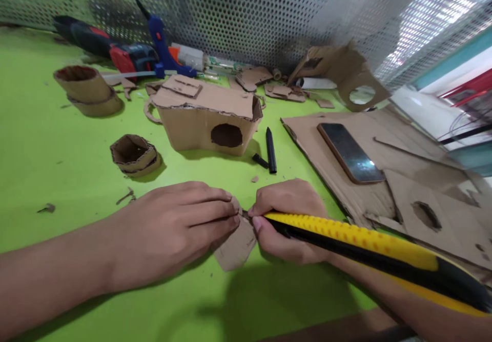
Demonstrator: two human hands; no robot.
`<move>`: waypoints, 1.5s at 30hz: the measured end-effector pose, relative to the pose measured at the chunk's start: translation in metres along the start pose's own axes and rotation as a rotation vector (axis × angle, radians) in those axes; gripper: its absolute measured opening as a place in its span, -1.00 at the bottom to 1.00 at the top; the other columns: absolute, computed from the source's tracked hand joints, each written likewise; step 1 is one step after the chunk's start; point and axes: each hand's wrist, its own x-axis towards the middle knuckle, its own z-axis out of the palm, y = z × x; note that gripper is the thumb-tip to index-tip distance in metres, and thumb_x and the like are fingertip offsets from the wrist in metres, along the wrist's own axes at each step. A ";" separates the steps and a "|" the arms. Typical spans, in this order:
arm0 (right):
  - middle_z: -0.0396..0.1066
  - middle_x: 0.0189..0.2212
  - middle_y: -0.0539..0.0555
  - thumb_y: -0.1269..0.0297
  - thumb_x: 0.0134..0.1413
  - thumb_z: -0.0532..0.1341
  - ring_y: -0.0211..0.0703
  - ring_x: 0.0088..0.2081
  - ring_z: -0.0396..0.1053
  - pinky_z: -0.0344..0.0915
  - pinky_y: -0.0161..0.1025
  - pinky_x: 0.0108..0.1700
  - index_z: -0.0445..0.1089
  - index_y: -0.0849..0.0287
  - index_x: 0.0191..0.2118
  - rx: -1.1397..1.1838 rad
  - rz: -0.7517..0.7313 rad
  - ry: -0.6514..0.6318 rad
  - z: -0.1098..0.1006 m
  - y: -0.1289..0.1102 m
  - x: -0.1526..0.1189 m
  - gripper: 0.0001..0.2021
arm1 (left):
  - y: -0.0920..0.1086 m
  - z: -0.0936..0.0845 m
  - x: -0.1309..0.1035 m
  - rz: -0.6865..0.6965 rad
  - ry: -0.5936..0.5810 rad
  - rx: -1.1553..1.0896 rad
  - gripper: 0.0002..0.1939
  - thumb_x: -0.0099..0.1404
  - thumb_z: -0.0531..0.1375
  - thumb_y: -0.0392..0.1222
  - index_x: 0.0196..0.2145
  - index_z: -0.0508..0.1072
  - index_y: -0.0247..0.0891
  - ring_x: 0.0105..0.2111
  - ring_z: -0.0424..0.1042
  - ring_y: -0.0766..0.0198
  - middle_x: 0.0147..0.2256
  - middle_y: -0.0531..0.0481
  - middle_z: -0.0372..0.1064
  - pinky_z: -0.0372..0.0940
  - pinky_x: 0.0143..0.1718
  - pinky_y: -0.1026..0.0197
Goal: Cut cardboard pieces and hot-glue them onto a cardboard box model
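Observation:
My left hand [172,229] presses a small cardboard piece [234,247] down on the green table [184,311], its fingers held together over the piece's upper left part. From the right, my right hand [288,221] pinches the front of a yellow and black utility knife [369,249]. The knife's tip meets the piece close to my left fingertips, and its handle stretches to the lower right. Behind my hands stands a cardboard camera-shaped box [188,129] with a round hole in its front. A black marker [271,151] lies beside its cap [260,161].
Two cardboard rings [134,157] [88,93] stand at the left. A blue glue gun [161,47] and a red and black power tool [126,57] lie at the back. A phone [349,152] rests on cardboard sheets [307,137] at the right. A metal mesh [230,14] rises behind.

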 end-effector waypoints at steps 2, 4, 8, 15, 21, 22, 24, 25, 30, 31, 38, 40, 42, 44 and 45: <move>0.24 -0.65 -0.13 0.44 0.05 0.21 -0.34 -0.61 0.08 0.05 -0.31 -0.52 0.32 0.09 -0.48 -0.030 0.017 0.002 -0.001 -0.003 -0.001 -0.85 | 0.002 -0.001 0.002 -0.014 -0.003 0.012 -0.59 0.71 0.02 -0.28 0.13 0.67 -0.36 0.03 0.69 0.03 0.06 -0.10 0.72 0.62 0.10 -0.01; 0.20 -0.65 -0.13 0.44 0.03 0.18 -0.34 -0.61 0.06 0.04 -0.31 -0.52 0.28 0.08 -0.50 -0.032 0.025 0.000 -0.001 -0.006 -0.001 -0.85 | 0.004 -0.001 0.003 -0.021 -0.008 0.020 -0.58 0.72 0.00 -0.28 0.10 0.68 -0.37 0.00 0.70 0.04 0.03 -0.12 0.73 0.64 0.07 -0.02; 0.18 -0.64 -0.12 0.45 0.00 0.17 -0.34 -0.60 0.07 0.01 -0.29 -0.52 0.25 0.08 -0.50 -0.043 0.097 -0.011 -0.002 -0.012 -0.004 -0.85 | 0.005 -0.002 0.004 -0.030 -0.005 0.017 -0.56 0.71 -0.02 -0.30 0.08 0.68 -0.37 -0.01 0.70 0.04 0.02 -0.14 0.72 0.64 0.04 -0.04; 0.22 -0.64 -0.13 0.46 0.08 0.18 -0.38 -0.62 0.09 0.00 -0.33 -0.54 0.28 0.10 -0.46 -0.078 0.257 0.001 -0.001 -0.023 -0.006 -0.85 | 0.002 0.001 0.004 -0.016 -0.030 -0.007 -0.62 0.69 0.03 -0.30 0.15 0.63 -0.35 -0.02 0.67 0.01 0.03 -0.12 0.71 0.58 -0.01 -0.09; 0.12 -0.62 -0.17 0.47 0.16 0.22 -0.45 -0.65 0.06 -0.01 -0.38 -0.59 0.19 0.10 -0.45 0.002 0.244 -0.013 -0.001 -0.040 -0.009 -0.77 | 0.007 0.002 0.002 -0.049 -0.057 0.038 -0.65 0.68 0.06 -0.31 0.16 0.62 -0.36 0.04 0.64 0.00 0.07 -0.15 0.69 0.56 -0.05 -0.06; 0.09 -0.61 -0.18 0.49 0.14 0.23 -0.45 -0.65 0.03 -0.01 -0.38 -0.60 0.14 0.10 -0.46 0.028 0.243 -0.023 -0.001 -0.042 -0.010 -0.73 | 0.007 0.001 0.002 -0.057 -0.056 0.034 -0.64 0.69 0.04 -0.29 0.15 0.62 -0.35 0.05 0.64 0.01 0.07 -0.14 0.69 0.56 -0.06 -0.04; 0.05 -0.61 -0.17 0.53 0.12 0.23 -0.45 -0.64 0.01 -0.02 -0.37 -0.60 0.10 0.10 -0.45 0.066 0.259 -0.028 0.000 -0.044 -0.012 -0.71 | 0.006 0.000 0.002 -0.062 -0.076 0.018 -0.62 0.70 0.02 -0.30 0.16 0.63 -0.33 0.07 0.63 0.02 0.08 -0.12 0.69 0.56 -0.04 -0.04; 0.06 -0.61 -0.17 0.53 0.14 0.22 -0.45 -0.65 0.02 -0.02 -0.36 -0.61 0.13 0.10 -0.45 0.078 0.271 -0.021 -0.001 -0.044 -0.013 -0.72 | 0.005 0.000 0.003 -0.053 -0.080 0.010 -0.62 0.69 0.02 -0.30 0.17 0.63 -0.33 0.07 0.62 0.02 0.08 -0.11 0.69 0.56 -0.03 -0.04; 0.32 -0.61 -0.11 0.46 0.24 0.24 -0.36 -0.65 0.23 0.11 -0.33 -0.62 0.38 0.10 -0.42 0.050 0.367 0.024 -0.008 -0.036 -0.009 -0.80 | 0.002 -0.003 0.002 -0.082 -0.053 0.000 -0.69 0.64 0.12 -0.27 0.12 0.64 -0.34 -0.10 0.61 0.01 -0.03 -0.16 0.68 0.53 -0.14 -0.06; 0.40 -0.58 -0.08 0.46 0.23 0.26 -0.32 -0.61 0.31 0.17 -0.33 -0.60 0.43 0.09 -0.41 0.018 0.402 0.051 -0.011 -0.032 -0.007 -0.82 | 0.002 -0.003 0.001 -0.126 -0.048 0.011 -0.70 0.62 0.14 -0.24 0.09 0.65 -0.35 -0.18 0.58 0.02 -0.08 -0.18 0.66 0.50 -0.20 -0.06; 0.63 -0.27 0.05 0.10 0.41 0.41 -0.15 -0.35 0.58 0.47 -0.25 -0.33 0.62 0.05 0.02 0.147 0.488 0.209 -0.010 -0.008 -0.002 -0.80 | 0.002 0.005 -0.007 -0.392 -0.016 0.001 -0.51 0.58 0.19 0.09 0.16 0.58 -0.39 -0.06 0.52 -0.13 0.02 -0.31 0.53 0.46 -0.14 -0.11; 0.56 -0.36 0.01 0.03 0.38 0.43 -0.21 -0.47 0.50 0.42 -0.27 -0.42 0.63 0.07 0.06 0.257 0.533 0.214 -0.006 -0.005 -0.004 -0.71 | 0.001 0.007 -0.009 -0.423 -0.023 -0.040 -0.54 0.58 0.20 0.07 0.17 0.56 -0.35 0.00 0.52 -0.15 0.06 -0.29 0.53 0.47 -0.07 -0.14; 0.53 -0.40 -0.02 0.00 0.37 0.45 -0.24 -0.52 0.46 0.39 -0.28 -0.47 0.64 0.07 0.06 0.327 0.539 0.236 -0.001 -0.002 -0.004 -0.69 | 0.000 0.008 -0.009 -0.446 -0.027 -0.115 -0.63 0.57 0.21 0.01 0.13 0.56 -0.29 0.03 0.53 -0.11 0.07 -0.25 0.54 0.49 -0.02 -0.12; 0.56 -0.37 0.00 0.02 0.39 0.43 -0.22 -0.47 0.50 0.43 -0.27 -0.41 0.65 0.07 0.03 0.319 0.500 0.255 0.002 0.001 -0.004 -0.72 | -0.003 0.006 -0.009 -0.494 -0.024 -0.220 -0.68 0.53 0.25 -0.03 0.09 0.54 -0.26 0.00 0.56 -0.06 0.06 -0.22 0.55 0.51 -0.05 -0.07; 0.59 -0.34 0.02 0.06 0.39 0.43 -0.20 -0.42 0.52 0.47 -0.26 -0.36 0.65 0.07 0.02 0.296 0.472 0.252 0.003 0.002 -0.002 -0.76 | -0.004 0.005 -0.008 -0.534 -0.028 -0.283 -0.70 0.50 0.27 -0.04 0.07 0.52 -0.25 -0.04 0.57 -0.03 0.03 -0.20 0.56 0.53 -0.10 -0.02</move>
